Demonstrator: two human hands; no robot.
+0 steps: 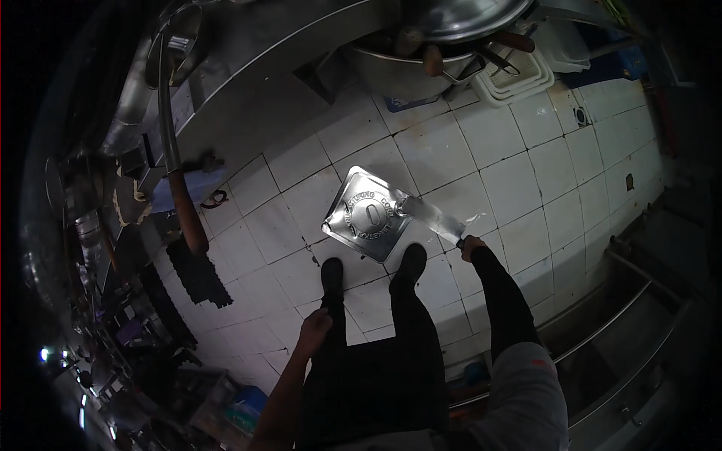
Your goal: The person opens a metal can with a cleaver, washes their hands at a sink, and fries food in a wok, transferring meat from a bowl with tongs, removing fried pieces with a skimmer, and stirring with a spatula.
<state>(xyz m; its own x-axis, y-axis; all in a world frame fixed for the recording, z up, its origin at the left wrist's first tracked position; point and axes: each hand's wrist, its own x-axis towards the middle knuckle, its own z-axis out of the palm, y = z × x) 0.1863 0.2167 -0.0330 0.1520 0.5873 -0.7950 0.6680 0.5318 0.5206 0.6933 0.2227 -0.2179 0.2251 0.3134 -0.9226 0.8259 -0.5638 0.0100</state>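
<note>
A square metal tin [365, 216] with embossed lettering on its top stands on the tiled floor in front of my feet. My right hand [472, 248] is wrapped round the dark handle of a broad-bladed knife [435, 219], arm stretched forward. The blade runs toward the tin, its far end overlapping the small round spout [403, 205] at the tin's right corner. My left hand [317, 325] hangs by my left knee with its fingers curled closed, and nothing shows sticking out of it.
Large metal pots [406, 75] with wooden-handled tools and white plastic baskets [519, 79] stand at the back. A long wooden-handled utensil [188, 214] hangs at left, above a dark perforated mat [197, 270]. Metal rails [602, 331] line the right side. The floor is white tile [489, 143].
</note>
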